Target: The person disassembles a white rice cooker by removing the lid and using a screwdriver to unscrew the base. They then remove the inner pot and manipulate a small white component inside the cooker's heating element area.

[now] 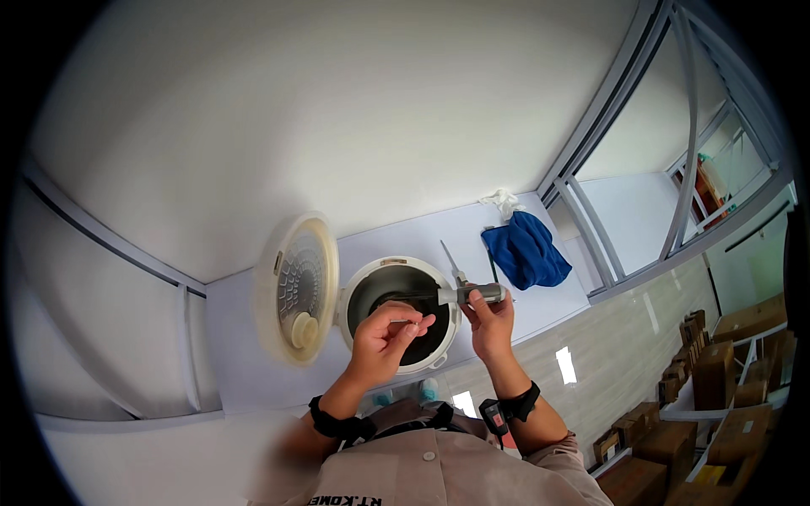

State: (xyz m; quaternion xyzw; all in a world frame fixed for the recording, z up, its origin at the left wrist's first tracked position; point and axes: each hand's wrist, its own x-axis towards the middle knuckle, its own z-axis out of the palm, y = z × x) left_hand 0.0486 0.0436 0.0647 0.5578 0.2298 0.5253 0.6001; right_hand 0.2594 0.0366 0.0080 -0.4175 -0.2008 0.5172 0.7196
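A white cooker (359, 276) with a dark inner pot stands open on the white bench, its cream lid (299, 295) raised on the left. Over the pot, my left hand (388, 341) has thumb and fingertips closed together; anything small between them is hard to make out. My right hand (494, 325) grips a grey cylindrical tool handle (479, 293) at the pot's right, with what looks like a dark shaft pointing left across the opening. Behind it lies a slender metal tool (449, 253). A blue cloth (527, 253) and a crumpled white cloth (506, 200) lie farther right.
The white bench (236, 337) meets a pale back wall (278, 110). Metal-framed partitions (599, 236) flank it. Cardboard boxes (713, 379) sit on shelving at the lower right, beside a tiled floor (540, 379).
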